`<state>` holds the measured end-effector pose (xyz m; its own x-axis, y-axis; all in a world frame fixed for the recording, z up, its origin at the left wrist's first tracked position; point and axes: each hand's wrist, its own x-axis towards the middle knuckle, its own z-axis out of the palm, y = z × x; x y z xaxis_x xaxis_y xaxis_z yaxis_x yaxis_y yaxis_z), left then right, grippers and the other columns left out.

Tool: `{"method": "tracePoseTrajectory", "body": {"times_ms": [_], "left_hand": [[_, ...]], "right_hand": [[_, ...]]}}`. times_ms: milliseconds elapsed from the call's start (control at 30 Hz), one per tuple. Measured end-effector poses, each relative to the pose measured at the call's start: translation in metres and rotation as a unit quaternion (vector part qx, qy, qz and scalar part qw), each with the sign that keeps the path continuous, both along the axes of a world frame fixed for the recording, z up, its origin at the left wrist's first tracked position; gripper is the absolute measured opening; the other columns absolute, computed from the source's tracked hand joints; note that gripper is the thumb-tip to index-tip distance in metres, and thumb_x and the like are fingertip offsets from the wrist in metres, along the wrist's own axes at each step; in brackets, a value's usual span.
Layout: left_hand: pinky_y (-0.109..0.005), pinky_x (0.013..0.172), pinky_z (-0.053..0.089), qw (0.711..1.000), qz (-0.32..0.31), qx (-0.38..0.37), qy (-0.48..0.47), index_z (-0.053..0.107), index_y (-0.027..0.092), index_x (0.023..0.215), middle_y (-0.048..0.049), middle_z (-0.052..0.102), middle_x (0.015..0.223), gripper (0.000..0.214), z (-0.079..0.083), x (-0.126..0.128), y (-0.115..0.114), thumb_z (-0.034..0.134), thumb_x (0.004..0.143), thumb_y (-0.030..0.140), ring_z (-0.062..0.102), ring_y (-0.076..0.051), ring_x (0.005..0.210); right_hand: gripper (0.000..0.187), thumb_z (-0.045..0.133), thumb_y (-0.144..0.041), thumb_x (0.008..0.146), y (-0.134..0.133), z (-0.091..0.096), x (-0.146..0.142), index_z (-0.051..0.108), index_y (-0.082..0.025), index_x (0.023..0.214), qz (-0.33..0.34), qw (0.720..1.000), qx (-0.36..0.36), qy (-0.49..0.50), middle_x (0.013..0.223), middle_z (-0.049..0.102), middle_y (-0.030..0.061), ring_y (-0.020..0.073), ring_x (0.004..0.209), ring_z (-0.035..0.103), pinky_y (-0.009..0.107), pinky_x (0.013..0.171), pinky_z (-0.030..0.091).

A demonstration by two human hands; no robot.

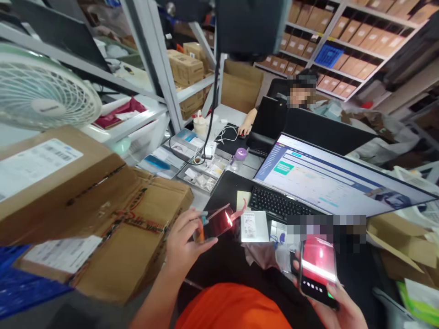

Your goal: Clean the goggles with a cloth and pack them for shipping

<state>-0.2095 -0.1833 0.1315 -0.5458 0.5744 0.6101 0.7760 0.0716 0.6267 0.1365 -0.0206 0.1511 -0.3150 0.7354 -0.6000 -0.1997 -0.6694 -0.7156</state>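
My left hand [183, 244] is closed around a small clear packet [216, 224] with a dark, glossy part inside that glints red. It holds the packet up over the dark desk mat [222, 260]. My right hand [338, 308] grips a smartphone [318, 269] whose lit screen shows red and white. A white labelled bag [254, 226] lies on the mat between the hands, just in front of the black keyboard [277, 205].
A wide monitor [338, 180] stands behind the keyboard. Cardboard boxes [68, 192] pile up at left beside a white fan [41, 89]. Grey part trays [202, 171] sit further back. Another person's hand [244, 130] rests on a mouse across the desk. Shelves of boxes [350, 32] fill the background.
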Motion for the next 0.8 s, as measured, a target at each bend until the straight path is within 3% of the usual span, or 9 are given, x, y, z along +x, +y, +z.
{"method": "tracePoseTrajectory", "body": {"times_ms": [200, 300, 467, 600, 800], "left_hand": [[-0.051, 0.102, 0.051, 0.995, -0.091, 0.043, 0.024, 0.054, 0.020, 0.073, -0.0071, 0.068, 0.101, 0.029, 0.023, 0.017, 0.008, 0.079, 0.077, 0.035, 0.066, -0.025, 0.100], [-0.053, 0.102, 0.051, 0.989, -0.130, 0.051, 0.045, 0.053, 0.020, 0.071, -0.0076, 0.068, 0.100, 0.029, 0.034, 0.025, 0.016, 0.079, 0.076, 0.030, 0.067, -0.025, 0.099], [-0.055, 0.101, 0.050, 0.977, -0.189, 0.056, 0.078, 0.052, 0.020, 0.072, -0.0088, 0.067, 0.100, 0.029, 0.043, 0.036, 0.031, 0.080, 0.075, 0.027, 0.066, -0.026, 0.096], [-0.055, 0.101, 0.051, 0.966, -0.225, 0.067, 0.107, 0.054, 0.019, 0.078, -0.0112, 0.066, 0.107, 0.028, 0.045, 0.046, 0.041, 0.081, 0.075, 0.025, 0.065, -0.026, 0.098], [-0.055, 0.100, 0.051, 0.957, -0.255, 0.049, 0.131, 0.054, 0.019, 0.077, -0.0121, 0.068, 0.105, 0.029, 0.054, 0.064, 0.057, 0.080, 0.076, 0.031, 0.066, -0.027, 0.098]], "right_hand": [[0.068, 0.077, -0.035, 0.070, -0.028, -0.019, 0.067, 0.057, -0.037, 0.136, -0.068, 0.997, -0.028, 0.014, 0.138, 0.063, 0.0107, 0.0430, 0.125, 0.058, 0.067, 0.099, 0.048], [0.067, 0.076, -0.037, 0.070, -0.037, -0.023, 0.088, 0.059, -0.033, 0.134, -0.113, 0.993, -0.023, 0.023, 0.138, 0.062, 0.0156, 0.0451, 0.122, 0.059, 0.069, 0.098, 0.047], [0.057, 0.077, -0.035, 0.071, -0.049, -0.036, 0.123, 0.066, -0.027, 0.127, -0.145, 0.989, -0.016, 0.011, 0.133, 0.064, 0.0189, 0.0429, 0.119, 0.062, 0.061, 0.097, 0.049], [0.065, 0.080, -0.037, 0.068, -0.060, -0.062, 0.155, 0.063, -0.027, 0.130, -0.174, 0.984, -0.018, -0.029, 0.125, 0.070, 0.0179, 0.0419, 0.117, 0.064, 0.057, 0.095, 0.050], [0.076, 0.084, -0.039, 0.060, -0.070, -0.117, 0.191, 0.060, -0.027, 0.132, -0.222, 0.973, -0.045, -0.051, 0.115, 0.074, 0.0159, 0.0415, 0.113, 0.067, 0.059, 0.098, 0.047]]}}
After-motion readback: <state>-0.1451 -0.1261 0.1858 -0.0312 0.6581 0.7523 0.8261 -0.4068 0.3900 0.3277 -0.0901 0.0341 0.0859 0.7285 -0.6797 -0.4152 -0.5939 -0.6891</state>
